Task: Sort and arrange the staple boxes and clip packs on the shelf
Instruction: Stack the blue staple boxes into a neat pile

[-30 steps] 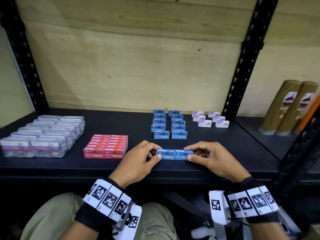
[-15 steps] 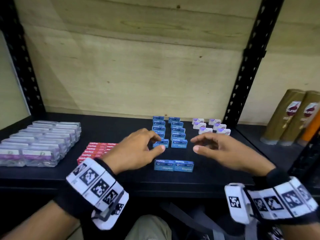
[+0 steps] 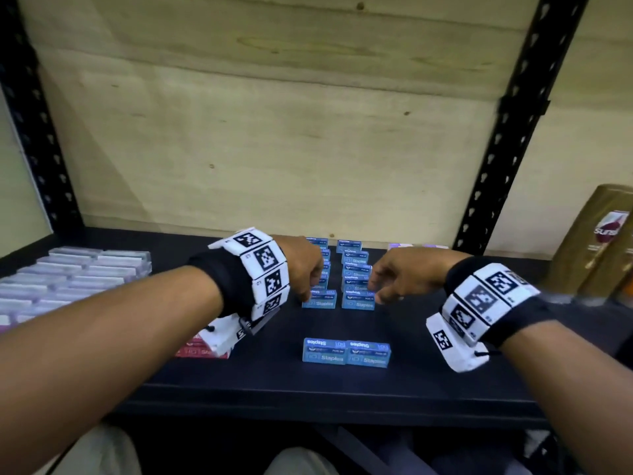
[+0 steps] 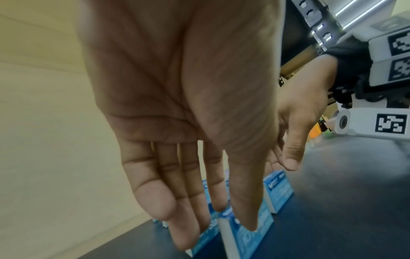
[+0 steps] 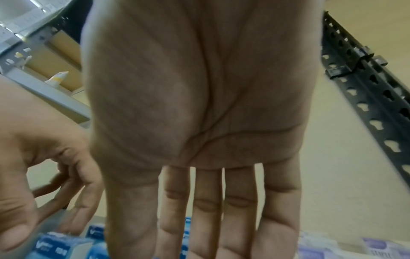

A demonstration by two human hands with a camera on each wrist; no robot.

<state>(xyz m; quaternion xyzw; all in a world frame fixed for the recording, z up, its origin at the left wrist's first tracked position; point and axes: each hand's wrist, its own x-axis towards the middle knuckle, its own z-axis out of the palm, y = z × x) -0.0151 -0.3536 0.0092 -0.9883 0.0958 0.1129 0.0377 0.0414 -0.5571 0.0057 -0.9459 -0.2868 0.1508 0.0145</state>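
Two columns of blue staple boxes [image 3: 356,269] stand at mid-shelf, running front to back. My left hand [image 3: 306,296] hangs over the left column, its straight fingers pointing down at the front box [image 3: 318,301]. In the left wrist view the thumb and fingers of that hand [image 4: 221,219] reach down beside a blue box [image 4: 250,236]. My right hand [image 3: 375,293] hovers at the right column's front box [image 3: 358,303]; the right wrist view shows its fingers [image 5: 199,236] straight above blue boxes. A pair of blue boxes [image 3: 346,353] lies side by side nearer the shelf's front, free of both hands.
Red staple boxes [image 3: 202,349] lie partly hidden under my left wrist. Clear clip packs [image 3: 68,275] fill the shelf's left side. Small purple-and-white packs [image 3: 411,246] sit behind my right hand. Golden bottles [image 3: 596,241] stand beyond the black upright post [image 3: 507,125].
Both hands let go of the front pair of blue boxes and moved back over the two blue columns. The pair stays near the shelf's front edge.
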